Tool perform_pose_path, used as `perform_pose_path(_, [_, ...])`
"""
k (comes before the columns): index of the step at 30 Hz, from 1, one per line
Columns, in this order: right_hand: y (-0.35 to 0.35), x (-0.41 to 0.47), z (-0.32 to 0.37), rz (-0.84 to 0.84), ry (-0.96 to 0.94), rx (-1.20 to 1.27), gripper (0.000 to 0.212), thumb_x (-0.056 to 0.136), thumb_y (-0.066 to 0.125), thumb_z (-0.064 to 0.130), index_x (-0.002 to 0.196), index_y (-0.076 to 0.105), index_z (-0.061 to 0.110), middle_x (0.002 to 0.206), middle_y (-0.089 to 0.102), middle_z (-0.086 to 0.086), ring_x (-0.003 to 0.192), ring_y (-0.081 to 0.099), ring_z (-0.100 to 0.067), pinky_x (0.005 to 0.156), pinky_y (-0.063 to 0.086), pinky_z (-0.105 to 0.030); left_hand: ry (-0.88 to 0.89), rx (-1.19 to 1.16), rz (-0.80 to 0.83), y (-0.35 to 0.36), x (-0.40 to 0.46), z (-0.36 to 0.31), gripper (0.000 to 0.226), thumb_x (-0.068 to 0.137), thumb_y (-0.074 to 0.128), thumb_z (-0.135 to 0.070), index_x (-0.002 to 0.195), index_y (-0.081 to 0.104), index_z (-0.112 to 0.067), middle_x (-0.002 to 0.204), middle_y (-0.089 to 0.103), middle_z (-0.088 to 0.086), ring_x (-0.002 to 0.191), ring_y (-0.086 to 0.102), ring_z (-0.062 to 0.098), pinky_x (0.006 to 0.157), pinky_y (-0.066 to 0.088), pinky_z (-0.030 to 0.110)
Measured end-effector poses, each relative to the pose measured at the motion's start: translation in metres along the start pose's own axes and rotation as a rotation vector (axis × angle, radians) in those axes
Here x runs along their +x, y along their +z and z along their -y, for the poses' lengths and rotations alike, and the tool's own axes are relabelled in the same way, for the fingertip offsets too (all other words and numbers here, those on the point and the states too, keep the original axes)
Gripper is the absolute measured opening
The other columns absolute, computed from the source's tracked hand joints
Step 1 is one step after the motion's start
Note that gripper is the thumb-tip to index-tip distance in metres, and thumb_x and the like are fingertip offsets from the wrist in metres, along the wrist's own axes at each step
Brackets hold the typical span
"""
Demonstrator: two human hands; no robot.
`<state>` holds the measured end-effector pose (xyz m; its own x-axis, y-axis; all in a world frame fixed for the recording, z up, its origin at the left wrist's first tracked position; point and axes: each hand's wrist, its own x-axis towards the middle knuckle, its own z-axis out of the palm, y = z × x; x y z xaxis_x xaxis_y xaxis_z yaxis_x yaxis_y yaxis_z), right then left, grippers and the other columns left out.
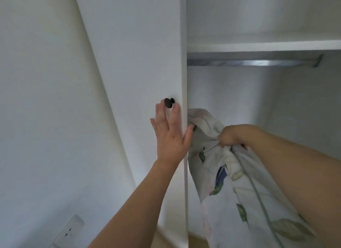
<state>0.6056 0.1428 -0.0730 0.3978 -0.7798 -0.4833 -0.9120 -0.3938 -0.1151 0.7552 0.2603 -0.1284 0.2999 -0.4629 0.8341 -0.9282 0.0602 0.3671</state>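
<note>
I am pressing my left hand (pixel 170 137) flat against the wardrobe door (pixel 140 53). Its fingers (pixel 160 112) are lying straight and released, their tips reaching up on either side of the dark knob (pixel 168 102), and the thumb is resting at the door's edge. My right hand (pixel 230 137) is clenching a bunch of the floral cloth (pixel 230 183). I am holding the cloth up in the open side of the wardrobe, just beside the door edge and well below the rail (pixel 249 62) and the shelf (pixel 258 45), and most of it is hanging down under my forearm.

As I am judging it, I am steadying the door while getting the cloth into the wardrobe. The cloth is not yet resting on anything inside. The next move is calling for me to lift the bundle higher and push it deeper, clear of the door edge, while keeping the door held aside so it is not swinging into the fabric.
</note>
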Motion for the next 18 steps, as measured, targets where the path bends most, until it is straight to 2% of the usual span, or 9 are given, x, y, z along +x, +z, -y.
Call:
perform_pose_path(2, [-0.002, 0.006, -0.016, -0.001, 0.067, 0.019, 0.046, 0.091, 0.051, 0.031, 0.13, 0.048, 0.006, 0.124, 0.053, -0.013, 0.084, 0.053, -0.024, 0.071, 0.046, -0.035, 0.012, 0.072, 0.102, 0.028, 0.003, 0.011, 0.079, 0.095, 0.041, -0.052, 0.153, -0.007, -0.028, 0.159, -0.006, 0.017, 0.148, -0.008, 0.038, 0.107, 0.008, 0.075])
perform_pose_path(4, [-0.004, 0.011, -0.029, 0.004, 0.123, 0.039, 0.045, 0.093, 0.048, 0.028, 0.13, 0.046, 0.003, 0.119, 0.054, -0.013, 0.074, 0.051, -0.021, 0.067, 0.046, -0.031, 0.013, 0.126, 0.109, 0.054, 0.009, 0.019, 0.088, 0.092, 0.045, -0.052, 0.151, -0.017, -0.032, 0.159, -0.009, 0.015, 0.147, -0.013, 0.039, 0.106, 0.001, 0.077])
perform_pose_path(7, [-0.008, 0.022, -0.045, 0.024, 0.209, 0.094, 0.041, 0.094, 0.045, 0.027, 0.125, 0.048, -0.001, 0.086, 0.051, -0.01, 0.066, 0.052, -0.022, 0.051, 0.045, -0.029, -0.005, 0.171, 0.092, 0.086, 0.024, 0.024, 0.098, 0.083, 0.054, -0.042, 0.153, -0.014, -0.031, 0.159, -0.007, 0.018, 0.147, -0.013, 0.04, 0.1, 0.002, 0.082])
perform_pose_path(8, [-0.01, 0.025, -0.048, 0.03, 0.236, 0.115, 0.04, 0.094, 0.045, 0.026, 0.123, 0.048, -0.001, 0.08, 0.048, -0.01, 0.064, 0.052, -0.023, 0.051, 0.045, -0.03, -0.008, 0.181, 0.095, 0.095, 0.029, 0.025, 0.099, 0.082, 0.055, -0.04, 0.153, -0.013, -0.031, 0.159, -0.006, 0.019, 0.146, -0.013, 0.041, 0.099, 0.002, 0.083])
perform_pose_path(10, [-0.015, 0.032, -0.051, 0.025, 0.274, 0.141, 0.038, 0.096, 0.043, 0.025, 0.124, 0.047, -0.001, 0.075, 0.044, -0.01, 0.064, 0.049, -0.023, 0.062, 0.045, -0.033, -0.02, 0.188, 0.093, 0.113, 0.038, 0.027, 0.101, 0.078, 0.057, -0.038, 0.154, -0.009, -0.031, 0.159, -0.004, 0.02, 0.147, -0.013, 0.04, 0.098, 0.001, 0.083])
perform_pose_path(13, [-0.018, 0.042, -0.054, 0.032, 0.312, 0.165, 0.038, 0.099, 0.039, 0.022, 0.127, 0.044, -0.004, 0.072, 0.04, -0.009, 0.081, 0.056, -0.029, 0.076, 0.043, -0.034, -0.044, 0.192, 0.058, 0.135, 0.05, 0.031, 0.1, 0.075, 0.057, -0.036, 0.154, -0.005, -0.033, 0.16, -0.007, 0.016, 0.147, -0.014, 0.038, 0.098, -0.003, 0.083])
perform_pose_path(15, [-0.016, 0.054, -0.058, 0.044, 0.321, 0.187, 0.037, 0.099, 0.039, 0.02, 0.126, 0.047, -0.003, 0.072, 0.042, -0.009, 0.102, 0.058, -0.033, 0.077, 0.045, -0.034, -0.025, 0.201, 0.043, 0.145, 0.054, 0.036, 0.098, 0.077, 0.055, -0.038, 0.154, -0.004, -0.033, 0.161, -0.015, 0.013, 0.147, -0.014, 0.037, 0.098, -0.006, 0.082])
perform_pose_path(16, [-0.015, 0.057, -0.06, 0.042, 0.326, 0.194, 0.035, 0.098, 0.04, 0.02, 0.124, 0.049, -0.002, 0.074, 0.046, -0.009, 0.106, 0.059, -0.033, 0.076, 0.046, -0.034, -0.005, 0.208, 0.037, 0.15, 0.055, 0.038, 0.097, 0.077, 0.055, -0.038, 0.154, -0.003, -0.033, 0.161, -0.016, 0.011, 0.147, -0.014, 0.037, 0.098, -0.006, 0.082])
perform_pose_path(18, [-0.009, 0.061, -0.061, 0.045, 0.346, 0.204, 0.035, 0.099, 0.038, 0.02, 0.124, 0.05, -0.002, 0.094, 0.057, -0.012, 0.11, 0.058, -0.033, 0.076, 0.046, -0.033, 0.033, 0.204, 0.018, 0.156, 0.053, 0.042, 0.093, 0.079, 0.051, -0.037, 0.154, -0.004, -0.034, 0.161, -0.019, 0.008, 0.147, -0.013, 0.036, 0.098, -0.007, 0.082])
